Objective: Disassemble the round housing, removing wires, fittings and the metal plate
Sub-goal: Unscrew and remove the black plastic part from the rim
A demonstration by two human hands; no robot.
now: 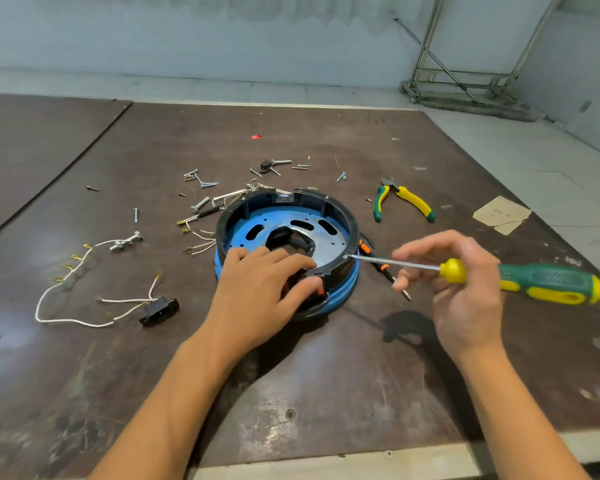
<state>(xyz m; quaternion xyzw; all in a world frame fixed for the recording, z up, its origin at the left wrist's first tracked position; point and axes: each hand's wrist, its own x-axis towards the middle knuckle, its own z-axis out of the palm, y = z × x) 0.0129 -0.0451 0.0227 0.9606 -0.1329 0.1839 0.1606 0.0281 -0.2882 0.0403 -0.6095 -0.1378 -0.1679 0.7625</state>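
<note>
The round black and blue housing (340, 216) sits mid-table with a slotted metal plate (329, 245) inside it. My left hand (260, 289) grips its near rim, thumb outside and fingers reaching over the edge. My right hand (465, 289) holds a green and yellow screwdriver (541, 280) by the shaft and collar. The screwdriver tip rests on a screw at the rim's right side (345, 257). Removed white wires with a black connector (158, 310) lie to the left.
Green and yellow pliers (404, 199) lie right of the housing. Several loose screws and bolts (201, 183) are scattered behind it. A second small screwdriver (392, 278) lies beside the housing. A paper scrap (503, 213) sits at far right. A metal frame (465, 81) stands on the floor beyond.
</note>
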